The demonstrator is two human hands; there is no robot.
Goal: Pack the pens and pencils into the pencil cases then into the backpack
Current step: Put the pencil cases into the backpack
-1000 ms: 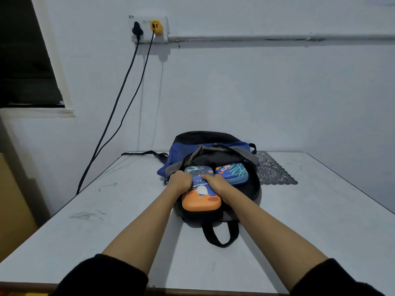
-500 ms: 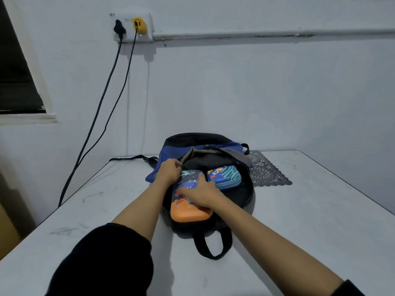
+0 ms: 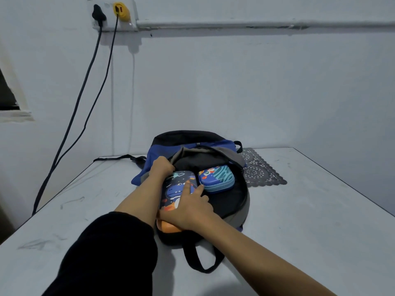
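Both pencil cases sit in the backpack [image 3: 192, 144]; the teal case [image 3: 217, 178] lies fully inside. The right hand [image 3: 188, 212], fingers spread, presses the space-print case [image 3: 177, 189] in; the left hand [image 3: 162, 167] pinches the opening's edge. Zipping remains.

A blue and black backpack [image 3: 192, 144] lies open on the white desk [image 3: 299, 221], with its black carry loop [image 3: 201, 261] toward the person. Inside the opening there are two pencil cases side by side. The orange and navy pencil case [image 3: 175, 189] is at the left, and the teal pencil case [image 3: 217, 178] is at the right. The left hand [image 3: 162, 167] grips the left edge of the backpack opening. The right hand [image 3: 188, 212] presses flat on the orange and navy pencil case, fingers [image 3: 188, 186] spread. A grey lace mat [image 3: 260, 171] lies just beside the backpack. Two black cables [image 3: 85, 82] hang from a wall socket [image 3: 113, 13].
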